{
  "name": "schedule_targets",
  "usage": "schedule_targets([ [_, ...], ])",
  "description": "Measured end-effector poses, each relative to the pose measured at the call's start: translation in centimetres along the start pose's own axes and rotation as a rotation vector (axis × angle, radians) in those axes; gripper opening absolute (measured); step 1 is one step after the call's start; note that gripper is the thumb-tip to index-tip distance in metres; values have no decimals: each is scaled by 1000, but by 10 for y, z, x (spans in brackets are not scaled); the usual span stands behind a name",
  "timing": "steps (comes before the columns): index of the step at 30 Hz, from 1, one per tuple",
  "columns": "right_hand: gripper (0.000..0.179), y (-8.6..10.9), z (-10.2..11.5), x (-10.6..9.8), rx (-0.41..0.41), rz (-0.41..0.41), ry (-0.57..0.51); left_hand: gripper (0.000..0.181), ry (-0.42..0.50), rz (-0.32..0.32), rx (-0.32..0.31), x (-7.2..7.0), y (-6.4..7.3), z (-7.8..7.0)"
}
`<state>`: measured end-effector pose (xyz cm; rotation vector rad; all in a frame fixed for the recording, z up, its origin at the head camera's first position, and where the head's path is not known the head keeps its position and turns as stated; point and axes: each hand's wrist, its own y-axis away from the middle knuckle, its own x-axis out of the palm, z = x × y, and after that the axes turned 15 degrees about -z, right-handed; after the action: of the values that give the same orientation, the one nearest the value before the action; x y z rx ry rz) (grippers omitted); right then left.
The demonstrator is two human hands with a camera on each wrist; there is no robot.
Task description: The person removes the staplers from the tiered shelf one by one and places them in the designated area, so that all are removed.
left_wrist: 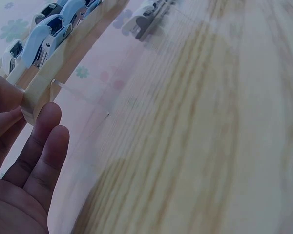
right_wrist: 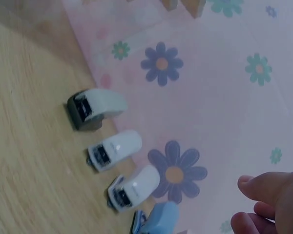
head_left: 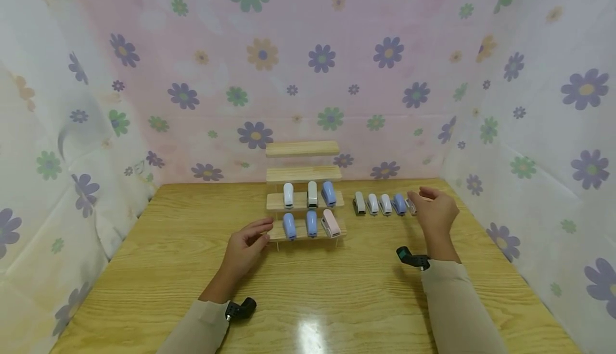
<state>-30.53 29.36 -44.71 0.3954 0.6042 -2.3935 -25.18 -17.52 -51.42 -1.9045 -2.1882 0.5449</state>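
Observation:
My left hand [head_left: 247, 249] holds the left end of the lowest board of a stepped wooden display rack [head_left: 276, 232], thumb and fingers about its edge. That board carries two blue mini staplers [head_left: 312, 223] and a pink mini stapler [head_left: 331, 223]. One board up stand a white mini stapler [head_left: 288, 195], a grey one [head_left: 312, 194] and a blue one [head_left: 329, 193]. My right hand [head_left: 437, 214] hovers by the right end of a row on the table, over a pale mini stapler [head_left: 410, 206] that it partly hides. Its thumb and fingers stand apart, with nothing seen between them.
The table row also has a grey mini stapler [head_left: 359, 203], two white ones [right_wrist: 116, 150] and a blue one [head_left: 399, 204]. The rack's upper two boards [head_left: 303, 173] bear no staplers. Flower-print cloth [head_left: 308, 86] hangs behind and at both sides of the wooden table [head_left: 337, 290].

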Motion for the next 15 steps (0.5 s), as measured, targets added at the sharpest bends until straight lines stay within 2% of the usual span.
schedule_targets([
  [9, 54, 13, 25, 0, -20, 9, -61, 27, -11, -7, 10, 1, 0, 1],
  [15, 52, 21, 34, 4, -88, 26, -78, 27, -12, -8, 12, 1, 0, 1],
])
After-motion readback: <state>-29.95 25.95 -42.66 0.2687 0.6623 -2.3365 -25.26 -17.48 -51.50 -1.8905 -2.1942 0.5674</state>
